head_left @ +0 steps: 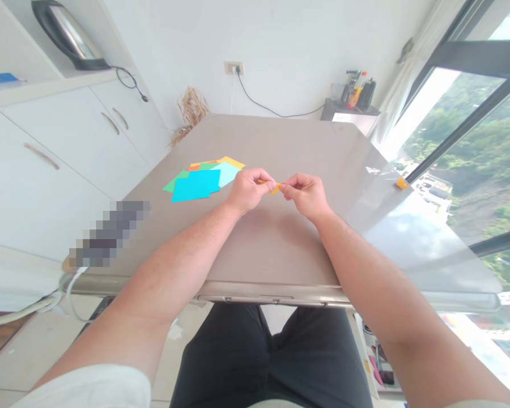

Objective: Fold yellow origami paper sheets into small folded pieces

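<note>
A small folded piece of yellow-orange paper (pixel 275 189) is pinched between both hands above the middle of the table. My left hand (pixel 250 190) grips its left side with thumb and forefinger. At its right end, my right hand (pixel 305 194) pinches it the same way, the fingertips close to those of the left. Much of the paper is hidden behind the fingers, so its full shape cannot be made out. Just left of my left hand lies a fanned pile of coloured paper sheets (pixel 196 185), with bright blue on top and green, pale aqua, orange and yellow beneath.
The grey-brown table (pixel 272 249) spans the view. Near its right edge lies a small orange paper piece (pixel 402 183). A blurred dark object (pixel 110 232) with a white cable sits at the left edge. Bottles (pixel 356 95) stand on a small cabinet behind; a window (pixel 463 130) is to the right.
</note>
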Demonstrator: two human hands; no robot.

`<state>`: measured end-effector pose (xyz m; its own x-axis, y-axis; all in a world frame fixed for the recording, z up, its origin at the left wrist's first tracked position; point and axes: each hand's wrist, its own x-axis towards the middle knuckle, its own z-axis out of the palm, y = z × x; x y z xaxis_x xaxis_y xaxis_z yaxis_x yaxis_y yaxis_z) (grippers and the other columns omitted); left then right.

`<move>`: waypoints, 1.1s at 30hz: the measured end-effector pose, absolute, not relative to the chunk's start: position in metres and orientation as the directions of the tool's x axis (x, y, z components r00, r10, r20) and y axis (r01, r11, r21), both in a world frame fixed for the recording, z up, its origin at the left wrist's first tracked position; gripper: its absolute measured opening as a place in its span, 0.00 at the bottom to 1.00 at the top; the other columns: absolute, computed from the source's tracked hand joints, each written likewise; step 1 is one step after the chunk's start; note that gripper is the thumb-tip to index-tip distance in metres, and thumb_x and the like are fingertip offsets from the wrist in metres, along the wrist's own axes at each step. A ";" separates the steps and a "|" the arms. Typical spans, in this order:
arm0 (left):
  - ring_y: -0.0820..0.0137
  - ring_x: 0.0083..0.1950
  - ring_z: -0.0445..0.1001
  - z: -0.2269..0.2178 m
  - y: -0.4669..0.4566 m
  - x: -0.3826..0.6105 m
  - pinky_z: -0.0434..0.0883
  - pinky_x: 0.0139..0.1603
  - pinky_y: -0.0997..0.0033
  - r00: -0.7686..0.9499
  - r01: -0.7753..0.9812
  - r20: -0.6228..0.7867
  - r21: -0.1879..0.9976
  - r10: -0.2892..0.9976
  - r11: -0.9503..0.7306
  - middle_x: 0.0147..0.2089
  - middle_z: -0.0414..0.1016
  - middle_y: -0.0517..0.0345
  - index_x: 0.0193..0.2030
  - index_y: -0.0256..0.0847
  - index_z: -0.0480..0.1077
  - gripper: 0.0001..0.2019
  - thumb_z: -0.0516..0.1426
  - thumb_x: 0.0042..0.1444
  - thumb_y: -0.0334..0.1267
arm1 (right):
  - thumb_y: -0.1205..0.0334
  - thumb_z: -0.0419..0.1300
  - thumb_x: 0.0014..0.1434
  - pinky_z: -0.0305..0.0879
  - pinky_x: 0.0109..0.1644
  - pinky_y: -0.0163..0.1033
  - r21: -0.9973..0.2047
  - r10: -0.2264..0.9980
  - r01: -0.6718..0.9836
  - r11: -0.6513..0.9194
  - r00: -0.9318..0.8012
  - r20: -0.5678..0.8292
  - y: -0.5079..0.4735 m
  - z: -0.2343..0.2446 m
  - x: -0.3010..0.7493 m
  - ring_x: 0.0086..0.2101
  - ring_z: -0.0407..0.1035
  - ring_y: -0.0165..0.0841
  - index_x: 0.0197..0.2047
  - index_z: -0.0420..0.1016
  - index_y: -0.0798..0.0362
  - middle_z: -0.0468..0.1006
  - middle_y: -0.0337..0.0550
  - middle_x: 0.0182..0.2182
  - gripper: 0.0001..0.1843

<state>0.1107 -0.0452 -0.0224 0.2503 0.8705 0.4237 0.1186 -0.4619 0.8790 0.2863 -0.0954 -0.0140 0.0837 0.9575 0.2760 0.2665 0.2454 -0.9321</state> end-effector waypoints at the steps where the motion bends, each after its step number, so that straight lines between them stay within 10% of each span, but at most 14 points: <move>1: 0.70 0.32 0.73 -0.023 -0.045 0.111 0.68 0.36 0.68 0.251 0.122 0.417 0.882 0.874 -0.456 0.27 0.78 0.59 0.26 0.40 0.77 0.08 0.67 0.49 0.41 | 0.57 0.67 0.51 0.57 0.28 0.36 -0.935 0.959 0.262 0.241 0.086 0.271 -0.095 -0.014 0.286 0.24 0.62 0.28 0.25 0.76 0.52 0.74 0.37 0.21 0.09; 33: 0.66 0.40 0.78 -0.023 -0.042 0.109 0.79 0.48 0.59 0.209 -0.122 0.314 0.948 0.926 -0.294 0.34 0.80 0.56 0.30 0.40 0.76 0.07 0.65 0.49 0.40 | 0.54 0.67 0.52 0.59 0.31 0.38 -0.930 0.964 0.301 0.211 0.092 0.248 -0.094 -0.017 0.289 0.26 0.62 0.29 0.27 0.78 0.51 0.74 0.37 0.23 0.10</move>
